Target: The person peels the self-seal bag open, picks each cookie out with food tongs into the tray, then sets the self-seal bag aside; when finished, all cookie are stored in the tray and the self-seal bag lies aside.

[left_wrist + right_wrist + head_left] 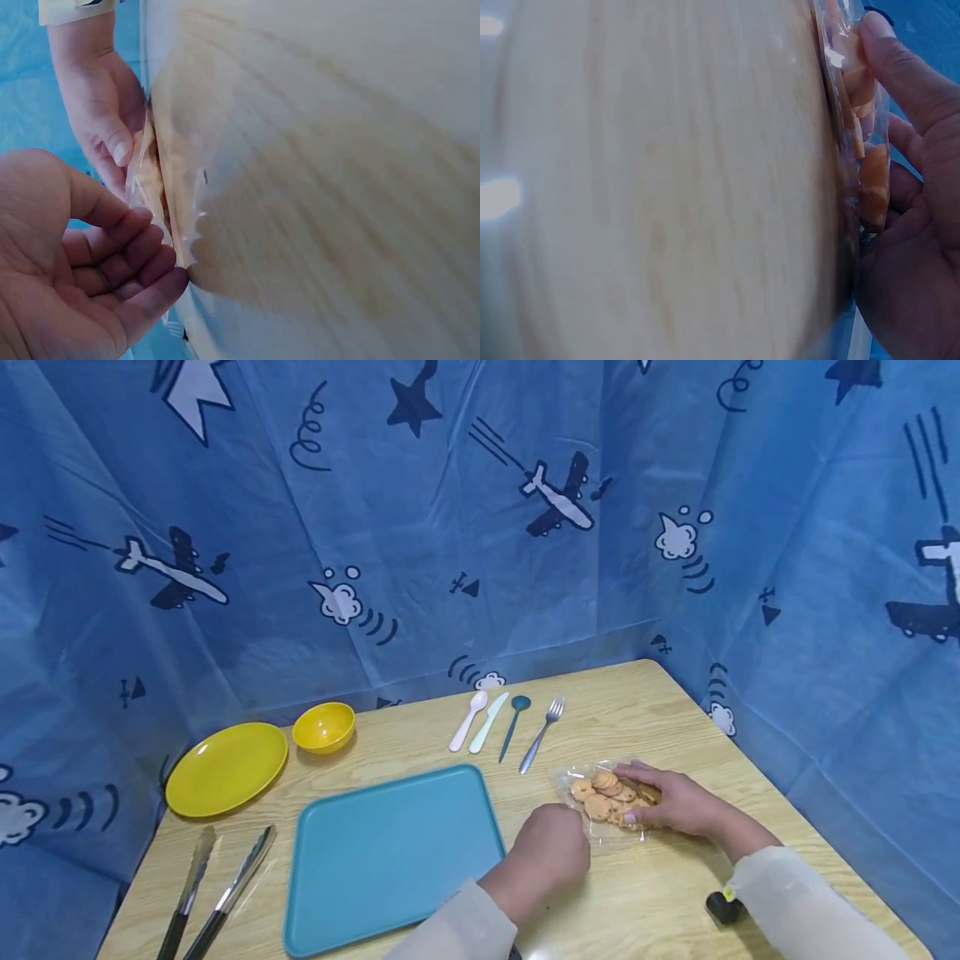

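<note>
Left sleeve (459, 927) foremost, the bag (611, 792) lies at three o'clock from the tray (393, 860) on the worktop (622, 897), its three-o'clock end pinched by the right hand (681, 806), the left hand (551, 845) curled at eight, hold unclear, so uneven pulling could tear it, spilling biscuits (597, 807).

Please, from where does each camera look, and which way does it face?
Head: worn on the head, facing forward and down at the table, tray and bag of cookies; both hands and sleeves show.
Left wrist: worn there, facing the bag low along the table; left hand near, right hand beyond.
Right wrist: worn there, facing table and bag; right hand at the right edge.
Shared: both wrist views show the bag and right hand.
</note>
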Demonstrator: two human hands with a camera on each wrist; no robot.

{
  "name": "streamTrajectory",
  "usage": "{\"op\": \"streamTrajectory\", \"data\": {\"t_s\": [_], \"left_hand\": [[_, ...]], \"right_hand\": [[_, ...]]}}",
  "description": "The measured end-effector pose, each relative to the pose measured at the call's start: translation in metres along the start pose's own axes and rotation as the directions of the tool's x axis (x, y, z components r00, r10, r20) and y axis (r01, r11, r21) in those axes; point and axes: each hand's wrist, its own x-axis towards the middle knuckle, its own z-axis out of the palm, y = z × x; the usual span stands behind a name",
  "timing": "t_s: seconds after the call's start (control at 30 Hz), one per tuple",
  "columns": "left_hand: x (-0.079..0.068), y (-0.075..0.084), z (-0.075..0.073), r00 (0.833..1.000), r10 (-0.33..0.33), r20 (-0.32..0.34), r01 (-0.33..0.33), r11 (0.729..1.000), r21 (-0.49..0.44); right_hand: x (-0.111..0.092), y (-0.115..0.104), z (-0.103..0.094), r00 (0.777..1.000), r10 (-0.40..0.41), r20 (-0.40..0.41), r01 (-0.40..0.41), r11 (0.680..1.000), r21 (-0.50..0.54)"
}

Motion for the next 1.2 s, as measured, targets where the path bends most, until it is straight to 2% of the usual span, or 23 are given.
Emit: {"op": "streamTrajectory", "data": {"t_s": [0.13, 0.23, 0.4, 0.5, 0.7, 0.8, 0.93, 1.07, 1.2], "left_hand": [[-0.004, -0.009, -0.002, 1.000, -0.024, -0.013, 0.022, 0.987, -0.159], [-0.006, -0.015, -0.003, 0.999, -0.046, -0.018, 0.039, 0.963, -0.267], [-0.009, -0.018, -0.005, 0.999, -0.053, -0.008, 0.047, 0.936, -0.349], [-0.009, -0.019, -0.008, 0.999, -0.041, 0.006, 0.040, 0.934, -0.355], [0.002, -0.015, -0.015, 0.992, -0.066, 0.106, 0.095, 0.951, -0.294], [0.012, -0.011, -0.015, 0.990, -0.087, 0.109, 0.109, 0.970, -0.218], [0.025, -0.007, -0.011, 0.990, -0.125, 0.072, 0.134, 0.981, -0.142], [0.032, -0.009, -0.008, 0.986, -0.158, 0.050, 0.164, 0.972, -0.169], [0.031, -0.015, -0.008, 0.986, -0.164, 0.036, 0.167, 0.947, -0.273]], "right_hand": [[0.000, -0.001, 0.000, 1.000, 0.002, 0.001, -0.002, 1.000, 0.013], [0.000, -0.001, 0.000, 1.000, 0.014, 0.001, -0.014, 1.000, 0.027], [0.000, 0.002, 0.000, 1.000, 0.023, 0.000, -0.023, 0.999, 0.036], [-0.001, 0.002, 0.000, 1.000, 0.017, 0.000, -0.017, 0.999, 0.033], [-0.001, 0.001, 0.000, 1.000, 0.012, 0.002, -0.012, 0.999, 0.034], [-0.001, 0.000, 0.000, 1.000, 0.003, -0.005, -0.003, 0.999, 0.034], [0.000, -0.001, 0.002, 1.000, 0.005, 0.001, -0.005, 0.999, 0.049], [0.001, 0.000, 0.004, 1.000, 0.020, 0.009, -0.020, 0.998, 0.052], [-0.003, 0.003, 0.000, 1.000, 0.029, -0.004, -0.029, 0.999, 0.045]]}}
